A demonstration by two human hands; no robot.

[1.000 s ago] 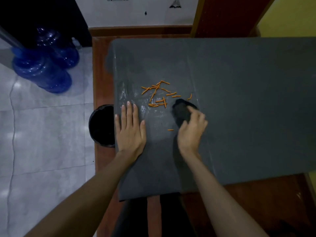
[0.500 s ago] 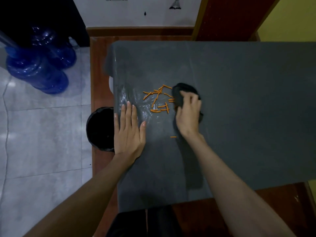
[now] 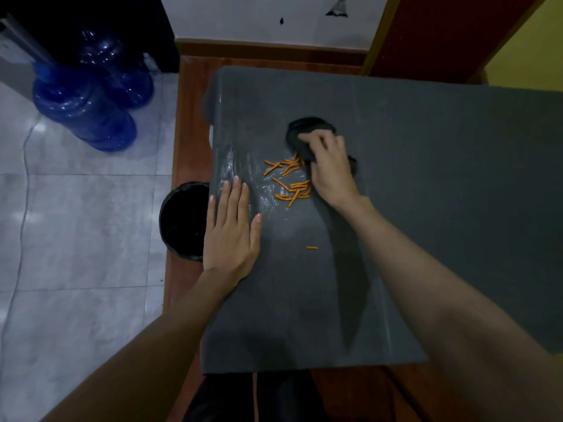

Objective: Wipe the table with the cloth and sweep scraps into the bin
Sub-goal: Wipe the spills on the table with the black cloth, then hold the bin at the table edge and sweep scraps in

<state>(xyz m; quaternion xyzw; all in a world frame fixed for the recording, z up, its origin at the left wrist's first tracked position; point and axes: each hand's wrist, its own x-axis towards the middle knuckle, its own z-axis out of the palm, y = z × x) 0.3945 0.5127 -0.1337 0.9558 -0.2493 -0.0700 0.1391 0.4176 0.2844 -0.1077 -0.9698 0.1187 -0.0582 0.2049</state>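
A dark grey mat covers the table (image 3: pixel 426 208). My right hand (image 3: pixel 329 166) presses a bunched black cloth (image 3: pixel 300 132) onto the mat, just right of a loose heap of several orange scraps (image 3: pixel 291 181). One stray orange scrap (image 3: pixel 312 247) lies nearer to me. My left hand (image 3: pixel 231 226) rests flat, palm down, fingers together, at the mat's left edge. A black bin (image 3: pixel 179 220) stands on the floor right beside that edge, partly hidden by my left hand.
Two blue water jugs (image 3: pixel 82 111) stand on the grey tiled floor at the left. The brown wooden tabletop (image 3: pixel 192 123) shows around the mat. A wall and a red door frame (image 3: pixel 441 32) close off the far side.
My right hand has carried the cloth farther away from me and slightly left, up against the scraps, which are bunched closer together. My left hand has stayed flat in place.
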